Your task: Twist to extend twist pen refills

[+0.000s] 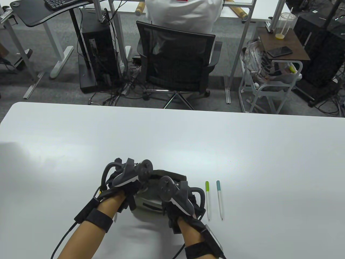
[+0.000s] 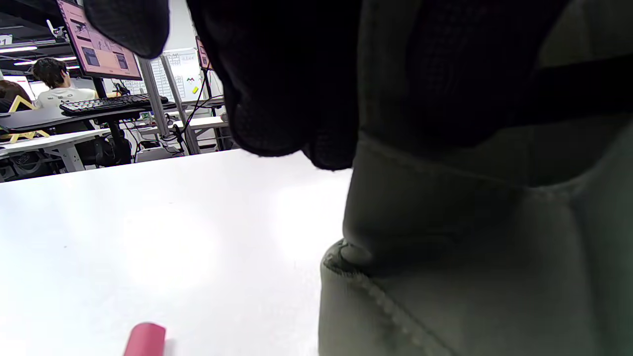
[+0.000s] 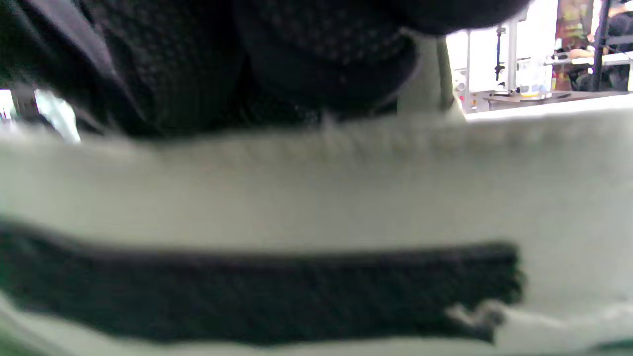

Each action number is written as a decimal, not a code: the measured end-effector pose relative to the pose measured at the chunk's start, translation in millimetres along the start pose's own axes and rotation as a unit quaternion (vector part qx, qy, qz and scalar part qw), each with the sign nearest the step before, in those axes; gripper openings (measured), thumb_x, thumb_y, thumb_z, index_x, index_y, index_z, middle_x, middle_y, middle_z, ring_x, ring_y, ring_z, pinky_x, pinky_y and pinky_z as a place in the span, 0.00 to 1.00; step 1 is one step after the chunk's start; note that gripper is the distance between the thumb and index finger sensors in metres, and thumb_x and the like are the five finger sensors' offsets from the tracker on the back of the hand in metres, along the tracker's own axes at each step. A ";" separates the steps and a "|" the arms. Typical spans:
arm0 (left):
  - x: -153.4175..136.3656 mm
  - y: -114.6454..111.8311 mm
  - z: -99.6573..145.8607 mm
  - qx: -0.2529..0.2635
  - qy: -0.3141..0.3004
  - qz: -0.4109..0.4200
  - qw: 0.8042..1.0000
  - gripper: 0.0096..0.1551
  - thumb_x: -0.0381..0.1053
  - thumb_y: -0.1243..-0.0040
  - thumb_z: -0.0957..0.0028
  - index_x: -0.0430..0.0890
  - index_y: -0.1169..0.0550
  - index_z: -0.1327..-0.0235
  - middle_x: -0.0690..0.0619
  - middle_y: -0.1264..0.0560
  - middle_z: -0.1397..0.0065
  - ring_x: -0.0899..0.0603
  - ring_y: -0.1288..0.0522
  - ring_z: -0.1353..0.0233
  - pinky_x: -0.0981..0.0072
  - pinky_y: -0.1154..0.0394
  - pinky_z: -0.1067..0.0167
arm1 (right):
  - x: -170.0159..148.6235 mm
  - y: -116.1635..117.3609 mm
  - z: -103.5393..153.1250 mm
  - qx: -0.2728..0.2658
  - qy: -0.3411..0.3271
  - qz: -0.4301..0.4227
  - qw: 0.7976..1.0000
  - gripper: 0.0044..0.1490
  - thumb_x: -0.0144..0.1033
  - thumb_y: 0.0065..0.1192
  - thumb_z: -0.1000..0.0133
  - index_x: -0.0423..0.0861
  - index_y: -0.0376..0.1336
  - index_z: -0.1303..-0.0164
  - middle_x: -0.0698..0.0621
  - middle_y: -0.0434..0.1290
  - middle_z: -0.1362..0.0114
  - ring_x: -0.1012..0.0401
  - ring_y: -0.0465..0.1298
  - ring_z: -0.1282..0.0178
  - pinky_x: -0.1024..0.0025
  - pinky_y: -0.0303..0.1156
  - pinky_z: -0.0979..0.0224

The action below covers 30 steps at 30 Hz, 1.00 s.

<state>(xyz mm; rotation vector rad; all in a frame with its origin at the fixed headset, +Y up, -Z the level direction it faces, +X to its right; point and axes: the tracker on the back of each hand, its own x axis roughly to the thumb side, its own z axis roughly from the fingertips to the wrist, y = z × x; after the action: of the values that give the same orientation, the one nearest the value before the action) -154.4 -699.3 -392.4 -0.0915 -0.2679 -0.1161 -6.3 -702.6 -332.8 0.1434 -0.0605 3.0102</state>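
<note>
Two white twist pens lie side by side on the white table [image 1: 172,135], right of my hands: one with a green end [image 1: 207,201], one with a teal end [image 1: 220,201]. Both hands are on a grey fabric pouch [image 1: 147,201] near the table's front edge. My left hand [image 1: 134,183] grips its left side, with gloved fingers [image 2: 287,89] curled over the pouch's top [image 2: 470,247]. My right hand [image 1: 172,194] grips its right side, with fingers [image 3: 316,59] over the pouch's upper edge [image 3: 316,198]. A pink pen end [image 2: 145,340] lies on the table left of the pouch.
A black office chair [image 1: 176,62] stands beyond the table's far edge, with a person in white seated past it. A small cart [image 1: 272,81] and computer towers stand on the floor further back.
</note>
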 end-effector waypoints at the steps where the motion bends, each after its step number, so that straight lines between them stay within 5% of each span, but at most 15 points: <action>1: -0.4 -0.4 0.0 0.001 0.000 0.000 1.000 0.26 0.57 0.28 0.49 0.49 0.17 0.41 0.49 0.14 0.42 0.40 0.17 0.42 0.21 0.41 0.31 | 2.9 5.8 -3.8 0.021 0.000 0.024 0.999 0.27 0.43 0.77 0.63 0.50 0.77 0.52 0.50 0.84 0.53 0.65 0.83 0.72 0.75 0.80 0.70; 7: -1.0 -1.8 -1.7 0.008 0.004 -0.020 1.000 0.27 0.58 0.29 0.49 0.48 0.17 0.41 0.49 0.14 0.44 0.41 0.16 0.44 0.22 0.40 0.31 | 5.5 39.3 -3.2 0.149 -0.018 0.097 0.984 0.43 0.49 0.78 0.67 0.50 0.70 0.39 0.49 0.79 0.39 0.66 0.83 0.64 0.77 0.81 0.63; 19: -10.1 -3.2 -7.2 -0.003 0.013 0.022 1.000 0.27 0.59 0.29 0.51 0.48 0.17 0.42 0.49 0.14 0.44 0.41 0.16 0.44 0.22 0.40 0.31 | 14.0 52.5 8.2 0.099 -0.065 0.144 0.983 0.37 0.50 0.74 0.67 0.51 0.73 0.46 0.49 0.80 0.44 0.65 0.82 0.69 0.76 0.80 0.67; 24: -9.2 -3.1 -8.1 -0.007 0.012 0.019 1.000 0.27 0.58 0.29 0.51 0.48 0.17 0.42 0.49 0.14 0.44 0.41 0.16 0.44 0.22 0.40 0.31 | 11.4 56.1 10.5 0.050 -0.082 0.127 0.987 0.27 0.44 0.72 0.61 0.51 0.76 0.52 0.50 0.83 0.49 0.66 0.82 0.72 0.76 0.80 0.70; 30: -9.2 -3.2 -8.0 -0.007 0.010 0.021 1.000 0.26 0.58 0.29 0.51 0.49 0.17 0.42 0.49 0.14 0.44 0.41 0.16 0.43 0.22 0.41 0.31 | 15.7 54.4 12.0 0.068 -0.066 0.147 0.984 0.31 0.44 0.77 0.64 0.51 0.75 0.50 0.49 0.82 0.47 0.65 0.82 0.70 0.75 0.80 0.68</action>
<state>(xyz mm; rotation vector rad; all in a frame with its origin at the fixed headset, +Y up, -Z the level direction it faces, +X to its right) -161.5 -702.4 -402.3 -0.1105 -0.2460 -0.0776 -27.7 -755.0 -321.1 0.3802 0.1236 3.2953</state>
